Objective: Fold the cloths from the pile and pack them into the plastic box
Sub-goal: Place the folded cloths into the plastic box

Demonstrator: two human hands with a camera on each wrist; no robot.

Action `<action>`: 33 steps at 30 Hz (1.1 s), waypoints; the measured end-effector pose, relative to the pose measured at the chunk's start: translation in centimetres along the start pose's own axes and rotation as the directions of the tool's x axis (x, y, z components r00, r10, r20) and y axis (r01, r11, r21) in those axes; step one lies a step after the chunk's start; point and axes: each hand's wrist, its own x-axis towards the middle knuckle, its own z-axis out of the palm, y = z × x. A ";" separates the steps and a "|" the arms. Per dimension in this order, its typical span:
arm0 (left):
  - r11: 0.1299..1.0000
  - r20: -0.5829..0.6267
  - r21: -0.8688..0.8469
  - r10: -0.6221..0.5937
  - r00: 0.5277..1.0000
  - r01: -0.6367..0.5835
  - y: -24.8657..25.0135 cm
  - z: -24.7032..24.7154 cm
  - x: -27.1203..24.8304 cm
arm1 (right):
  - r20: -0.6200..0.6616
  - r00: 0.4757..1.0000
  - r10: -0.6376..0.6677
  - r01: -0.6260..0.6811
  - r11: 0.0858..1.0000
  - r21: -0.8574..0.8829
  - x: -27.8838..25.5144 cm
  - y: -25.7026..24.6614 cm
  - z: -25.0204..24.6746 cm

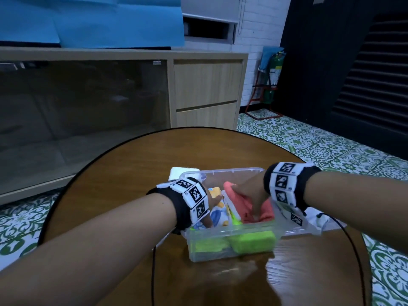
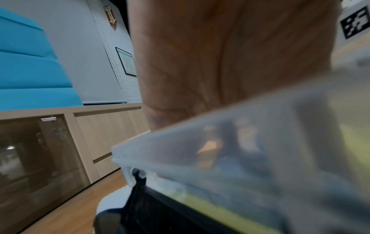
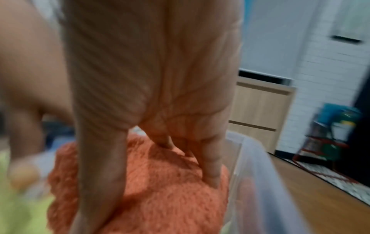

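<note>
Orange towel (image 1: 238, 204) stands folded inside the clear bin (image 1: 225, 172), pinched between thumb and fingers of the right hand (image 1: 251, 193). Just left of it, the left hand (image 1: 210, 206) rests on the patterned cloth (image 1: 220, 214); its finger posture cannot be determined.

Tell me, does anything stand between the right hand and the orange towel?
Nothing visible does. The right hand holds the orange towel directly, thumb on one side and fingers on the other, inside the clear box.
</note>
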 end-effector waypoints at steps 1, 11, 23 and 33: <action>1.000 -0.012 -0.002 -0.001 1.000 0.001 -0.2 -0.1 -0.1 | 0.035 0.998 -0.053 0.054 0.998 -0.026 -0.6 0.4 -0.4; 0.998 0.046 -0.047 -0.039 0.998 0.041 0.5 0.7 -0.7 | 0.102 0.982 -0.161 0.175 0.973 -0.147 -0.5 -0.3 0.3; 0.921 -0.047 -0.381 0.063 0.997 -0.076 -1.6 -1.7 -4.4 | -0.054 0.980 -0.189 0.188 0.982 -0.019 -2.2 0.4 -2.4; 0.873 -0.364 -0.487 -0.229 0.903 0.025 -8.2 -2.8 -5.2 | -0.400 0.894 -0.202 0.230 0.973 0.021 -0.7 -1.1 -9.3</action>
